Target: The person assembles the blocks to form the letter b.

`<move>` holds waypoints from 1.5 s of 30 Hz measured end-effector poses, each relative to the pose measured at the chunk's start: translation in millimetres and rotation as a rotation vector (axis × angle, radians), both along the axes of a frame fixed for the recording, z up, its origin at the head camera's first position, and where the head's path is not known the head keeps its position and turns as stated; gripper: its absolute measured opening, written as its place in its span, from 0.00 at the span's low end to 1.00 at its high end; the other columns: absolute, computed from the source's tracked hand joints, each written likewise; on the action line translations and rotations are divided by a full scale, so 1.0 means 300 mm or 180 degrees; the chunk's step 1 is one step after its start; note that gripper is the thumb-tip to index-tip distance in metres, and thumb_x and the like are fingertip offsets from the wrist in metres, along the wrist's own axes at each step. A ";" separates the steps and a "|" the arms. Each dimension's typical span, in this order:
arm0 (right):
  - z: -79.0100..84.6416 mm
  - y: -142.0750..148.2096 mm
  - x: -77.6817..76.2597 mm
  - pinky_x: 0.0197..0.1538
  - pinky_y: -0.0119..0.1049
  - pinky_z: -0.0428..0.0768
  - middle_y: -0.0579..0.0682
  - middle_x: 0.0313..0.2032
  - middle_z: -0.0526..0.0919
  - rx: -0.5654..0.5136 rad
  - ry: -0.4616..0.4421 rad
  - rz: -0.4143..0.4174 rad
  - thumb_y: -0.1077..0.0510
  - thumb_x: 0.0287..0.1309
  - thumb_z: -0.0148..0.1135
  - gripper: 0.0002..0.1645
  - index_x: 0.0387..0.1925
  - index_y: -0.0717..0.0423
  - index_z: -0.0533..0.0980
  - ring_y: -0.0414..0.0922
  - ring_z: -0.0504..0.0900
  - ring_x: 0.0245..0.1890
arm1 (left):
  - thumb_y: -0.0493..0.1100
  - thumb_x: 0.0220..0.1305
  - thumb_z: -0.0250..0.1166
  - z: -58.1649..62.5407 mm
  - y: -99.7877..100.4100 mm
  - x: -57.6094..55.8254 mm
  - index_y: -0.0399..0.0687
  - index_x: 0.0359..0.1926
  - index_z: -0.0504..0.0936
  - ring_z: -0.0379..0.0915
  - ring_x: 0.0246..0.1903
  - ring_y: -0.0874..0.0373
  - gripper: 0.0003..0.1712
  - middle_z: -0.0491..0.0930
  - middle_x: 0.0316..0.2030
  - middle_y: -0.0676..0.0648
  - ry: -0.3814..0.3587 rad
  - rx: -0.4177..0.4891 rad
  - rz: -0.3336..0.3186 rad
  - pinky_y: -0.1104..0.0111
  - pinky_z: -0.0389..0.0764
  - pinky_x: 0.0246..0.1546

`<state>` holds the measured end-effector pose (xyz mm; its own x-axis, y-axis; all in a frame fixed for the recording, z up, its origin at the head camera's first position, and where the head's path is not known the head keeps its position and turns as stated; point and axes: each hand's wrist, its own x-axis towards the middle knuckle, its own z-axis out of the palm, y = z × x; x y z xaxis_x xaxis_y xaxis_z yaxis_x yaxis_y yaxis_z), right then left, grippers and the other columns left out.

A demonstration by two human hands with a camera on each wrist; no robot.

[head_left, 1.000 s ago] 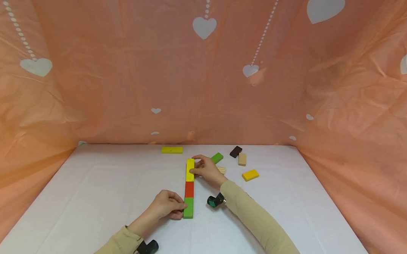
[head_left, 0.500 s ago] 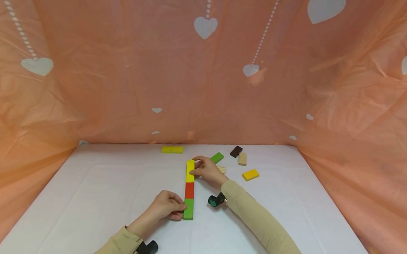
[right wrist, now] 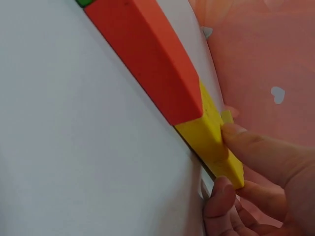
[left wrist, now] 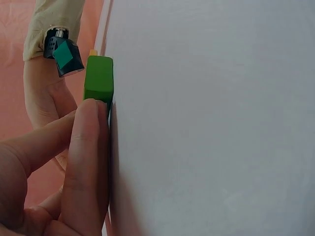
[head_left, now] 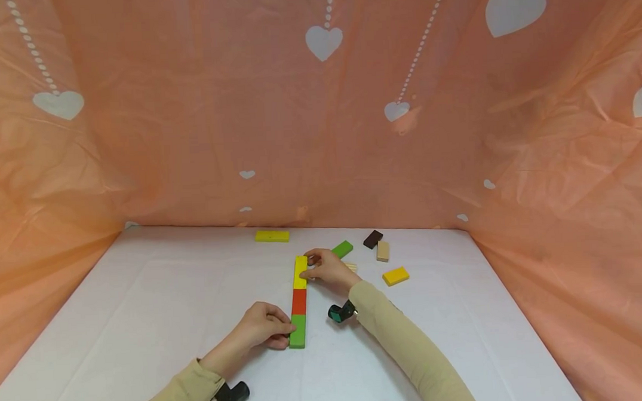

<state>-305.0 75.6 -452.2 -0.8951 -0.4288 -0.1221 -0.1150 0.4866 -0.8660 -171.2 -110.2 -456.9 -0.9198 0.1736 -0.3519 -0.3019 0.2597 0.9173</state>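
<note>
Head view, left hand: the left hand [head_left: 261,326] pinches the near green block [head_left: 299,338] by its left side, thumb tip at the upper edge, fingers curled.
Head view, right hand: the right hand [head_left: 332,268] grips the near yellow block [head_left: 299,268] from its right side, farther from the person than the left hand.
Head view, row: the red block [head_left: 299,301] lies between the hands, end to end with both held blocks, all flat in one straight line.
Head view, beyond the hands: the far yellow block [head_left: 272,236] lies past both, left of the right hand; the far green block [head_left: 342,249] sits just past the right hand.
Head view, right of the right hand: the dark brown block [head_left: 373,239], the beige block [head_left: 383,251] close beside it, and nearer the person the orange block [head_left: 396,276]; pale wood [head_left: 352,267], partly hidden by the hand, shows just behind it.
Left wrist view, green end: fingertips press the near green block's side; the right forearm [left wrist: 51,14] in its sleeve appears past it.
Right wrist view, yellow end: thumb and fingers close on the near yellow block, its other end meeting the red block.
</note>
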 end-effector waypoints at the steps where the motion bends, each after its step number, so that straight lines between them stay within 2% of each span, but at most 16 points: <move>1: 0.000 -0.001 -0.002 0.35 0.28 0.79 0.53 0.42 0.77 0.0010 0.0012 0.0015 0.60 0.51 0.72 0.32 0.58 0.63 0.71 0.44 0.75 0.36 | 0.33 0.55 0.70 0.000 -0.001 0.001 0.30 0.35 0.79 0.78 0.17 0.59 0.10 0.81 0.21 0.44 0.0000 0.0011 -0.0003 0.67 0.85 0.22; 11: 0.002 -0.005 -0.010 0.36 0.30 0.80 0.52 0.43 0.77 0.0018 -0.0150 0.0056 0.60 0.50 0.73 0.31 0.56 0.60 0.72 0.45 0.75 0.36 | 0.33 0.56 0.70 -0.005 -0.016 0.002 0.30 0.36 0.78 0.78 0.18 0.60 0.10 0.81 0.22 0.44 -0.0004 0.0121 -0.0081 0.67 0.85 0.23; 17: 0.005 -0.009 -0.018 0.37 0.31 0.81 0.52 0.42 0.77 0.0015 -0.0157 0.0122 0.61 0.50 0.73 0.31 0.56 0.61 0.71 0.44 0.76 0.36 | 0.32 0.56 0.70 -0.008 -0.021 0.000 0.30 0.35 0.79 0.78 0.17 0.60 0.10 0.81 0.21 0.44 0.0013 0.0116 -0.0090 0.67 0.85 0.22; 24: 0.029 -0.010 -0.041 0.35 0.33 0.83 0.54 0.39 0.77 -0.0024 -0.0186 0.0127 0.61 0.54 0.69 0.29 0.56 0.65 0.70 0.45 0.79 0.30 | 0.32 0.55 0.70 -0.012 -0.023 0.001 0.30 0.34 0.79 0.78 0.17 0.60 0.09 0.81 0.21 0.45 0.0000 0.0117 -0.0048 0.67 0.85 0.23; 28: 0.045 -0.012 -0.064 0.38 0.34 0.83 0.53 0.40 0.77 0.0022 0.0012 -0.0014 0.59 0.55 0.69 0.27 0.56 0.63 0.72 0.46 0.78 0.36 | 0.33 0.55 0.70 -0.010 -0.025 0.005 0.31 0.35 0.79 0.78 0.18 0.59 0.10 0.81 0.21 0.44 -0.0005 0.0095 -0.0048 0.67 0.85 0.23; 31: 0.056 -0.016 -0.089 0.46 0.36 0.81 0.55 0.45 0.78 0.0011 0.0230 -0.0027 0.59 0.55 0.69 0.28 0.57 0.62 0.72 0.48 0.77 0.44 | 0.33 0.55 0.70 -0.009 -0.027 0.006 0.30 0.35 0.79 0.78 0.18 0.59 0.10 0.81 0.21 0.44 0.0000 0.0107 -0.0051 0.66 0.85 0.23; 36: 0.075 -0.028 -0.124 0.58 0.44 0.75 0.60 0.54 0.76 -0.0006 0.0433 0.0142 0.62 0.57 0.67 0.30 0.60 0.63 0.69 0.54 0.75 0.52 | 0.33 0.55 0.70 -0.008 -0.029 0.006 0.31 0.35 0.79 0.78 0.17 0.59 0.10 0.81 0.21 0.44 0.0038 0.0115 -0.0119 0.67 0.85 0.22; 41: 0.092 -0.042 -0.153 0.61 0.45 0.73 0.62 0.56 0.74 0.0024 0.0509 0.0319 0.66 0.57 0.66 0.31 0.61 0.66 0.67 0.56 0.73 0.56 | 0.33 0.55 0.71 -0.005 -0.028 0.006 0.31 0.35 0.78 0.78 0.18 0.59 0.11 0.81 0.22 0.45 0.0084 0.0146 -0.0181 0.67 0.85 0.22; 45: 0.081 -0.046 -0.190 0.62 0.44 0.72 0.60 0.58 0.73 -0.0002 0.0458 0.0417 0.67 0.56 0.66 0.33 0.63 0.65 0.67 0.55 0.72 0.58 | 0.33 0.54 0.71 -0.007 -0.023 0.003 0.31 0.35 0.78 0.78 0.18 0.59 0.11 0.80 0.21 0.45 0.0089 0.0166 -0.0195 0.66 0.85 0.22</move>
<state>-362.1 61.7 -428.0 -0.8398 -0.5429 0.0035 -0.3000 0.4587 -0.8364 -170.2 -117.2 -459.1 -0.9163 0.2472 -0.3151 -0.2609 0.2286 0.9379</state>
